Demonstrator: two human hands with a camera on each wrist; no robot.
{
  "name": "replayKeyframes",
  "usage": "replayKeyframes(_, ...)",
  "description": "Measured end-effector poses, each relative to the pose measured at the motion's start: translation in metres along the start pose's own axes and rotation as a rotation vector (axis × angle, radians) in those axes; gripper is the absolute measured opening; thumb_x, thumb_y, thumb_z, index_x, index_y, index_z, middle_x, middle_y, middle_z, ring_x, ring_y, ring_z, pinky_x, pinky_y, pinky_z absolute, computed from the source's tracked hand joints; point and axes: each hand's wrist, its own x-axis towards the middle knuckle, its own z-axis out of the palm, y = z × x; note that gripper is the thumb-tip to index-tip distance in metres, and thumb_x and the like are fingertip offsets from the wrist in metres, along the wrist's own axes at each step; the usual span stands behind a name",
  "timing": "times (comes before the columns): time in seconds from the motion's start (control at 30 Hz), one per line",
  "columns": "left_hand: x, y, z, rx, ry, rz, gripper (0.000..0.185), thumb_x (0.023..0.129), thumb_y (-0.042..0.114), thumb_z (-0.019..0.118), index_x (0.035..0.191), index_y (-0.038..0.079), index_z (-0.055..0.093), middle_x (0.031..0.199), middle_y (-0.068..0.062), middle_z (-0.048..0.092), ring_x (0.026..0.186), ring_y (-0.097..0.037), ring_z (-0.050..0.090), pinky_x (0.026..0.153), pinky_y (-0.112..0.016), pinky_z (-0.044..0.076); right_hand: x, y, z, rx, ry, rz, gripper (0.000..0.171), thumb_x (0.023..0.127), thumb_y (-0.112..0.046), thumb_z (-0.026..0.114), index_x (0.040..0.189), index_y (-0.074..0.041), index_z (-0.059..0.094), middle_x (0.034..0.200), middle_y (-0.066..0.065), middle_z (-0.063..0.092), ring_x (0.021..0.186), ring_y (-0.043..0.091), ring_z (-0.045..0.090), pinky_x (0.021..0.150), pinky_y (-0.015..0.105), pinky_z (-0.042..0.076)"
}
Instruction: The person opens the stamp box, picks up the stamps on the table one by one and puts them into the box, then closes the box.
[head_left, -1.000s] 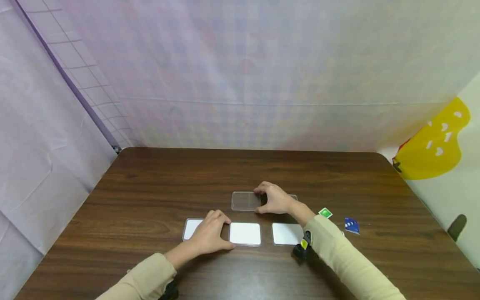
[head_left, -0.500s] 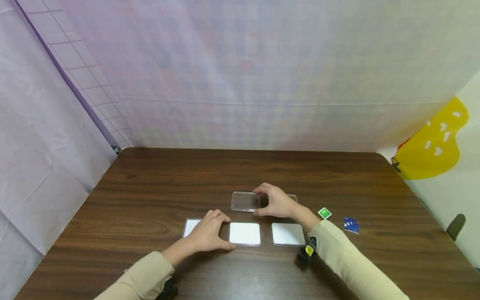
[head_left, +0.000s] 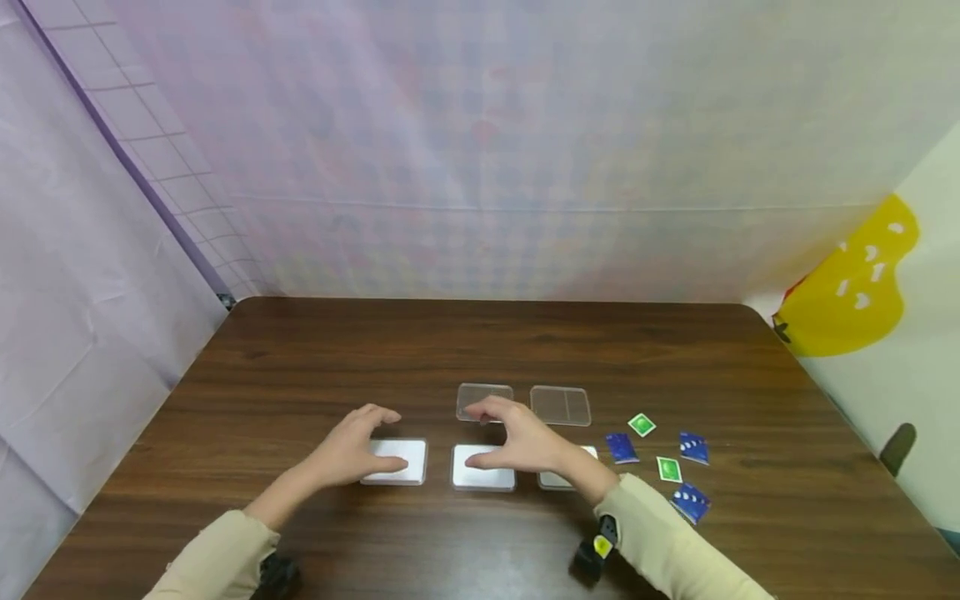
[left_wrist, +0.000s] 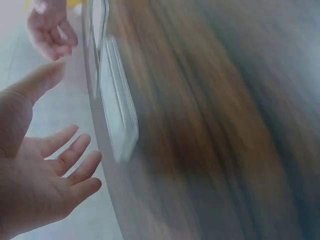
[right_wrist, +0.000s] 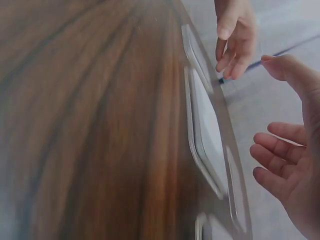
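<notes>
Three white square cases lie in a row near the table's front. Open and holding nothing, my left hand (head_left: 372, 440) hovers at the left case (head_left: 397, 462), fingers spread. My right hand (head_left: 498, 436) is open too, above the middle case (head_left: 483, 479), and its wrist hides part of the right case (head_left: 555, 481). Two clear lids (head_left: 483, 398) (head_left: 560, 405) lie flat just behind the row. In the blurred left wrist view the open left palm (left_wrist: 45, 175) is beside a case (left_wrist: 117, 117). In the right wrist view the right hand's fingers (right_wrist: 280, 165) are relaxed beside a case (right_wrist: 207, 130).
Several small green and blue cards (head_left: 660, 458) are scattered to the right of the cases on the dark wooden table (head_left: 480, 342). Pale sheeting walls in the back and left sides. A yellow shape (head_left: 847, 292) hangs at the right.
My right hand let go of the left clear lid and drew back over the middle case. My left hand lifted off the left case and moved left. The view shifted, bringing more cards into sight.
</notes>
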Motion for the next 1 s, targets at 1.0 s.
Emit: replayKeyframes(1.0,-0.030,-0.029,-0.005,0.106,0.009,-0.062,0.058,0.058,0.027,0.083,0.105,-0.001,0.061,0.100,-0.008,0.057,0.098,-0.030,0.052,0.086,-0.047,0.044,0.042,-0.040,0.065,-0.340,-0.108,0.056,0.062,0.060,-0.033,0.078,0.110,-0.001,0.061,0.100,0.004,0.058,0.091,0.014,0.051,0.082,0.020,0.043)
